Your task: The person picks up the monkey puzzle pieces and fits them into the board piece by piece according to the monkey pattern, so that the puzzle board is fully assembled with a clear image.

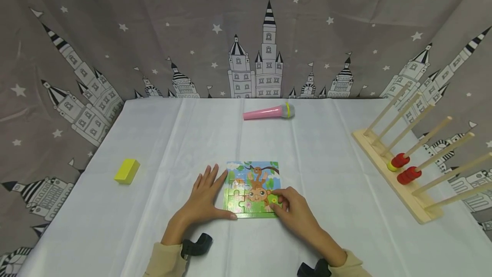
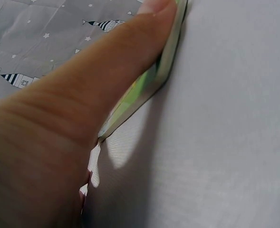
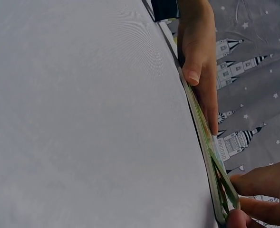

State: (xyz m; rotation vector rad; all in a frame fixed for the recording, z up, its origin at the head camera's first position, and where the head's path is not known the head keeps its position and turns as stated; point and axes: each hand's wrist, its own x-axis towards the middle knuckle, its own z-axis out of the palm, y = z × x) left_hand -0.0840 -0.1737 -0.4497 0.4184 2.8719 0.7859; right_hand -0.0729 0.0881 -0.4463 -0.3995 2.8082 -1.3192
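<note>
A square jigsaw puzzle (image 1: 253,215) with a monkey hanging from a branch lies on the white table. My left hand (image 1: 203,200) is spread at its left side, fingers straight, with the thumb touching the lower left rim. The left wrist view shows that thumb (image 2: 106,59) against the frame's edge. At the lower right of the picture, my right hand (image 1: 297,213) pinches a puzzle piece (image 3: 226,183) between thumb and fingers. The right wrist view shows this piece tilted up from the frame, one end still low against it. Its printed face is mostly hidden.
A pink toy microphone (image 1: 265,113) lies near the table's back edge. To the left sits a yellow block (image 1: 127,171). A wooden peg rack (image 1: 396,178) with upright rods and several red and yellow beads stands at the right.
</note>
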